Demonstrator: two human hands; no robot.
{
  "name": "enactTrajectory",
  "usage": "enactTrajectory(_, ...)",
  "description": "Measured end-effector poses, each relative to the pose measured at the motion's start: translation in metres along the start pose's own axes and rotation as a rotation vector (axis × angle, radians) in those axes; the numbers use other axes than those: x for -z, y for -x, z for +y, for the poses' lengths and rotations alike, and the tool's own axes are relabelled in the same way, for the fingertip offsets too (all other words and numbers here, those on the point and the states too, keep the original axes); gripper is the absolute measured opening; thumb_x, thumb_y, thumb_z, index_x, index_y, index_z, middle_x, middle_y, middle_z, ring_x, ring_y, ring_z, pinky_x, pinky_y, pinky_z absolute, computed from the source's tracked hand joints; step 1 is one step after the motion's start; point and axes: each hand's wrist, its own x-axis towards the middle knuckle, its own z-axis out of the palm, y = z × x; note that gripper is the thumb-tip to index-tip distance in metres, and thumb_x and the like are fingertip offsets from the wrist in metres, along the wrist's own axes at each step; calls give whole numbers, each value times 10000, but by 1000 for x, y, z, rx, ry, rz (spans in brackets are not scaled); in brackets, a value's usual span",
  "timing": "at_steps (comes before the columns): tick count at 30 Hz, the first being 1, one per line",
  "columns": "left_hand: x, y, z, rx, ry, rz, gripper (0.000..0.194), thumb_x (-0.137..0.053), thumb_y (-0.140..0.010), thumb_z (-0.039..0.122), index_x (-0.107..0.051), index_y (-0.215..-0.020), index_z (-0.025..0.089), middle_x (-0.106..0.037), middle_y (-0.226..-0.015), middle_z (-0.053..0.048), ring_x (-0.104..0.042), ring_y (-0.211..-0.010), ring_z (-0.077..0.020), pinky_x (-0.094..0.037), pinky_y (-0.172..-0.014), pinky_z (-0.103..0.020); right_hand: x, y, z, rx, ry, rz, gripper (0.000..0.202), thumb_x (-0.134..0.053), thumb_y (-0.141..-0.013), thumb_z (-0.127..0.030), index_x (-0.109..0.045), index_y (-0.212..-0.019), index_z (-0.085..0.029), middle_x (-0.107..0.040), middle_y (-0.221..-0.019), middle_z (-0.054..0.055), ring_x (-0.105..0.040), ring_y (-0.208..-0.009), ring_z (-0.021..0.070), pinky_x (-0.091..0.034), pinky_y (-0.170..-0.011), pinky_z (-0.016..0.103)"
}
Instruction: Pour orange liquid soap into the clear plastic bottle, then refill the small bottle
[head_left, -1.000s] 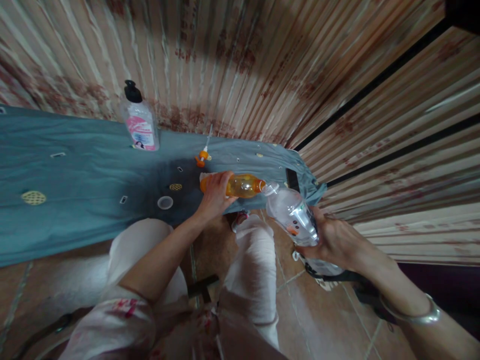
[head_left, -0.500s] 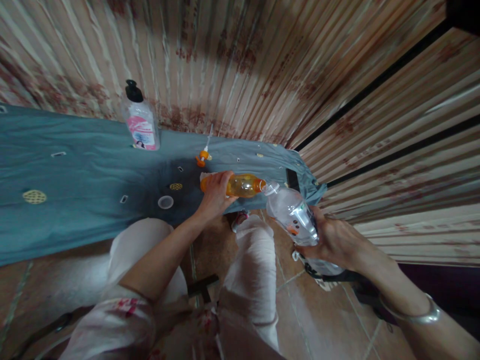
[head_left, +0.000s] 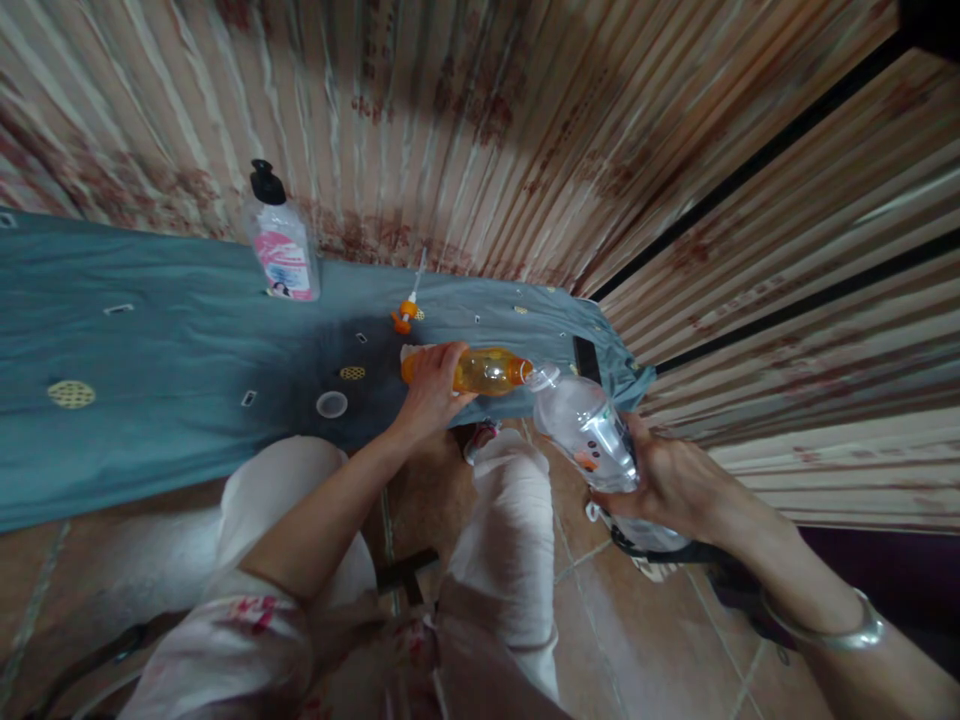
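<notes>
My left hand (head_left: 435,390) is wrapped round an amber see-through bottle (head_left: 491,371), which lies on its side in the air with its mouth to the right. In my right hand (head_left: 671,480) is a large clear plastic bottle (head_left: 581,425), tilted with its neck up and to the left. The two mouths meet, or nearly so; I cannot tell if they touch. An orange pump head (head_left: 405,316) with a clear tube lies on the teal cloth beyond my left hand. Closer to me on that cloth is a small white round cap or lid (head_left: 331,404).
A bottle with a black pump top and pink label (head_left: 283,255) stands at the back of the teal cloth (head_left: 165,350). A dark flat object (head_left: 586,358) lies near its right end. Pleated curtains (head_left: 450,130) hang behind and to the right. Below is a tiled floor (head_left: 592,620).
</notes>
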Motion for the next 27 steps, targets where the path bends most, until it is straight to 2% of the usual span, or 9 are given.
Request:
enactTrajectory(15, 0, 0, 0, 23, -8, -24, 645, -749, -653, 282, -426, -1203, 189, -559, -1169, -107, -507, -1096, -282, -372, -959, -432, 0, 1, 0, 21, -1, 25, 738, -668, -662, -518, -408, -1203, -88, -694, -768, 113, -683, -755, 308, -404, -562, 302)
enactTrajectory(27, 0, 1, 0, 15, -22, -13, 647, -751, -649, 267, -422, -1201, 193, -562, -1158, -104, -506, -1096, -284, -368, -963, -433, 0, 1, 0, 20, 6, 29, 695, -656, -667, -529, -430, -1163, -99, -685, -710, 95, -680, -699, 298, -370, -516, 290)
